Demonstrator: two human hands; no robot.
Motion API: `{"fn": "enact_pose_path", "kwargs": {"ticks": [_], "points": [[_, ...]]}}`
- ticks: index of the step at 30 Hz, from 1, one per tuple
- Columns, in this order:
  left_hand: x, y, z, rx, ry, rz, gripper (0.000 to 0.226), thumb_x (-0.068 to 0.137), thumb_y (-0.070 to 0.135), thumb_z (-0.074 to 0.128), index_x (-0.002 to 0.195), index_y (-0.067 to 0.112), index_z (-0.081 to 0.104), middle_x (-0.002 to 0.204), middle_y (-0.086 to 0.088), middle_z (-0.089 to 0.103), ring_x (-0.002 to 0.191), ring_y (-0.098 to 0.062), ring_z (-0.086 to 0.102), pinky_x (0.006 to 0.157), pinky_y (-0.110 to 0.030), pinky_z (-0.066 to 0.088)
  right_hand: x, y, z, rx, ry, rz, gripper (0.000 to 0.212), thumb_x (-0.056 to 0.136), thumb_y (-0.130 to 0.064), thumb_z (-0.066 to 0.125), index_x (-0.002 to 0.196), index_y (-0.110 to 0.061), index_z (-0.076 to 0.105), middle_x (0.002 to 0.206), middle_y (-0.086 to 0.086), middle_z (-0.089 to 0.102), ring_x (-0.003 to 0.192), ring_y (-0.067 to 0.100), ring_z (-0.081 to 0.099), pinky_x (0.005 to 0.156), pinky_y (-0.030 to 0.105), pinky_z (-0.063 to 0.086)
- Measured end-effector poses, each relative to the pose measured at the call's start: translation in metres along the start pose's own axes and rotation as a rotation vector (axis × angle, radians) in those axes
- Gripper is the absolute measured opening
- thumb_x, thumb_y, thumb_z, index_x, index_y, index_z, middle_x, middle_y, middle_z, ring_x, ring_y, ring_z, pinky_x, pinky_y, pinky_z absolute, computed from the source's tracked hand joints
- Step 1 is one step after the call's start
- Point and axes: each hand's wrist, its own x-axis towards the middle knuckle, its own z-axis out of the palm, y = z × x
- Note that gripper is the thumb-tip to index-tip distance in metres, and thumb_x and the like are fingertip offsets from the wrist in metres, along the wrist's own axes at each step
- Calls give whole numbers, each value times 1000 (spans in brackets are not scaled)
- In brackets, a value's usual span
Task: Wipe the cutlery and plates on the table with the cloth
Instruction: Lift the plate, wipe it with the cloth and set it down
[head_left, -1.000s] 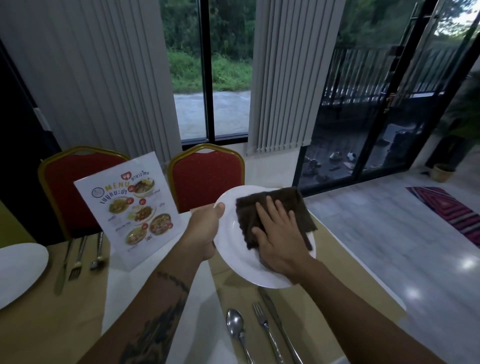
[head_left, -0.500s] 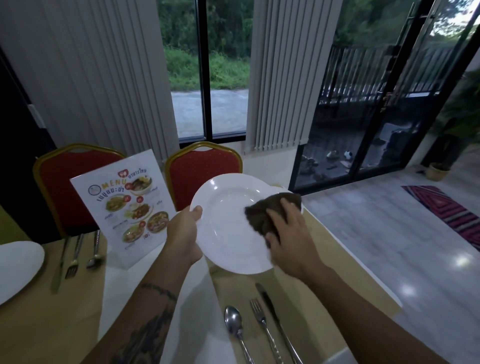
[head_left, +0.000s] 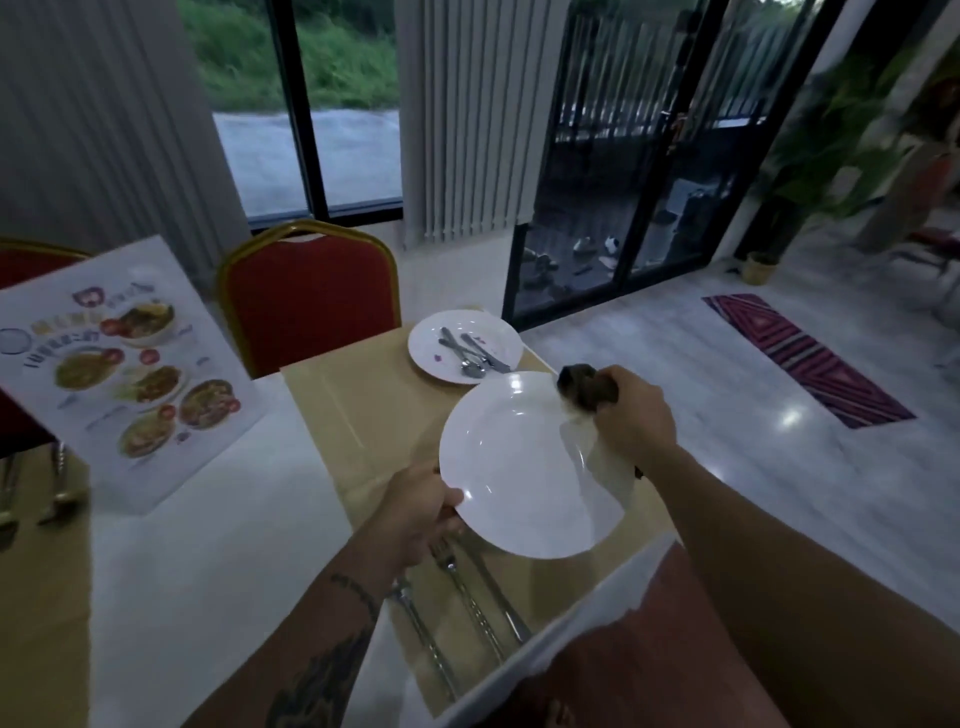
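My left hand (head_left: 420, 514) grips the near-left rim of a white plate (head_left: 514, 467) held low over the table. My right hand (head_left: 631, 418) grips the bunched dark brown cloth (head_left: 584, 389) at the plate's far-right rim. Under the plate lie a spoon, a fork (head_left: 467, 597) and a knife on the beige runner (head_left: 363, 415); my left arm partly covers them. Farther back stands a second white plate (head_left: 431, 353) with cutlery (head_left: 470, 353) lying across it and small purple specks.
A menu stand (head_left: 119, 369) rises at the left, with more cutlery (head_left: 57, 488) beside it. A red chair (head_left: 311, 301) sits behind the table, another at the far left edge. The table's right edge drops to a shiny floor with a striped rug (head_left: 800, 353).
The plate has come down from an upright tilt to nearly flat above the table. My right hand bunched the cloth and slid it to the plate's right rim. The view shifted, revealing the far plate.
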Motion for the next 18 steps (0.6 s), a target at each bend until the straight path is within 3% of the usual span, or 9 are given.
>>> {"fn": "enact_pose_path", "kwargs": {"ticks": [2, 4, 8, 10, 12, 14, 18], "points": [[9, -12, 15, 21, 2, -26, 40, 85, -19, 46, 109, 6, 66, 105, -14, 71, 97, -32, 69, 67, -38, 61, 2, 17, -8, -30, 51, 8, 40, 83, -5, 58, 118, -24, 61, 100, 7, 66, 84, 27, 59, 67, 34, 47], [21, -25, 31, 29, 3, -74, 41, 83, -19, 44, 108, 4, 66, 107, -15, 71, 97, -32, 69, 61, -33, 61, 5, 34, -19, -37, 87, 9, 40, 83, -6, 59, 119, -23, 60, 100, 8, 67, 83, 28, 60, 67, 35, 49], [46, -54, 48, 72, 25, -132, 41, 86, -17, 46, 121, -1, 61, 119, -23, 66, 100, -33, 66, 75, -43, 60, 3, 55, -34, 35, 79, 4, 29, 89, -9, 54, 115, -21, 61, 93, 5, 64, 80, 26, 62, 70, 41, 56], [55, -64, 54, 102, 38, -142, 37, 88, -16, 47, 119, -3, 61, 122, -25, 64, 97, -33, 64, 84, -48, 57, 2, 63, -38, 58, 59, -12, 29, 89, -9, 54, 113, -23, 62, 94, 3, 65, 81, 24, 62, 67, 37, 54], [59, -70, 60, 116, 37, -132, 34, 85, -21, 46, 102, 2, 65, 113, -24, 66, 93, -31, 64, 83, -49, 57, 3, 70, -40, 83, 30, -22, 31, 88, -7, 53, 112, -24, 63, 93, 0, 64, 78, 17, 61, 62, 28, 47], [59, -72, 65, 105, 41, -136, 36, 85, -20, 44, 102, 4, 66, 101, -17, 67, 88, -28, 63, 76, -43, 59, 2, 73, -40, 110, -13, -21, 31, 89, -5, 53, 110, -25, 63, 90, -4, 62, 73, 7, 57, 56, 20, 40], [62, -70, 69, 143, 54, -118, 30, 86, -16, 46, 100, 3, 64, 94, -14, 66, 88, -31, 63, 81, -45, 58, 0, 69, -36, 149, -83, -30, 29, 88, -6, 53, 107, -26, 64, 89, -3, 66, 78, 12, 62, 56, 22, 42]]}}
